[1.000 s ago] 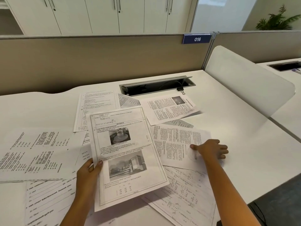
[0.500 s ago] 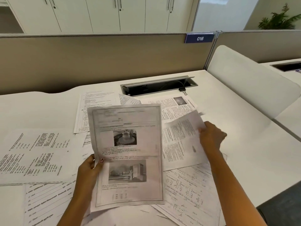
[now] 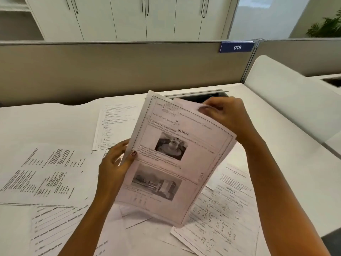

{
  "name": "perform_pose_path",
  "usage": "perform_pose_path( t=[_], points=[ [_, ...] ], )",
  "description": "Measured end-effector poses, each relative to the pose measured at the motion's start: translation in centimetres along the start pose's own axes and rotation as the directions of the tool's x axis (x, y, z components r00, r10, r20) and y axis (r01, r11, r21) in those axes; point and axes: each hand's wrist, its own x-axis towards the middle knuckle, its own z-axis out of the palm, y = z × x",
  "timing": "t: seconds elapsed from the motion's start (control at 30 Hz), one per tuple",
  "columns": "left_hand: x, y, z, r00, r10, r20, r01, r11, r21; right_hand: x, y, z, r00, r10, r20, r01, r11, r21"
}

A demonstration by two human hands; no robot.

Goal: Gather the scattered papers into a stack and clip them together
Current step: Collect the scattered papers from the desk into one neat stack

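Lifted clear of the worktop, tilted and bowed: thin stack of papers, at least two sheets, printed face with two photos toward the camera. Gripped at its left edge by left hand, thumb on the front, fingers curled behind. Pinched at the top right corner by right hand, fingers bunched on the edge. Spread flat on the worktop below, overlapping: loose sheets to left, right and behind
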Motion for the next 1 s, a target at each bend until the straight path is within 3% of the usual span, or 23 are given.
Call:
perform_pose_path(
  t=[0.1,0.23,0.5,0.63,0.73,0.8,0.9,1.0],
  points=[
    [0.1,0.4,0.4,1.000,0.014,-0.011,-0.014,0.999,-0.042,1.1,-1.9,-0.6,0.998,-0.069,0.007,0.069,0.997,0.042],
    [0.6,1.0,1.1,0.995,0.029,-0.091,-0.035,0.997,-0.063,3.2,-3.2,-1.0,0.979,-0.163,0.126,0.145,0.979,0.142],
    [2.0,2.1,0.5,0.981,0.055,-0.183,-0.057,0.998,-0.003,4.9,-2.7,0.2,0.931,-0.142,0.337,0.000,0.922,0.387],
    [1.6,1.6,-0.3,0.957,0.023,-0.289,-0.032,0.999,-0.028,4.0,-0.6,0.8,0.946,-0.020,0.323,-0.176,0.805,0.566],
    [1.3,1.1,-0.9,0.936,-0.026,-0.351,-0.001,0.997,-0.078,2.5,2.2,2.5,0.945,0.021,0.327,-0.275,0.595,0.755],
    [1.0,0.6,-1.0,0.929,-0.065,-0.364,0.028,0.994,-0.108,0.6,3.5,4.3,0.917,0.056,0.396,-0.372,0.483,0.793],
    [0.6,-0.1,-0.7,0.913,-0.118,-0.390,0.055,0.984,-0.170,-2.9,3.0,7.7,0.877,0.176,0.447,-0.471,0.499,0.727],
    [0.0,-0.6,-0.1,0.897,-0.124,-0.423,0.040,0.979,-0.201,-5.7,0.7,10.4,0.894,0.293,0.339,-0.445,0.504,0.740]
  ],
)
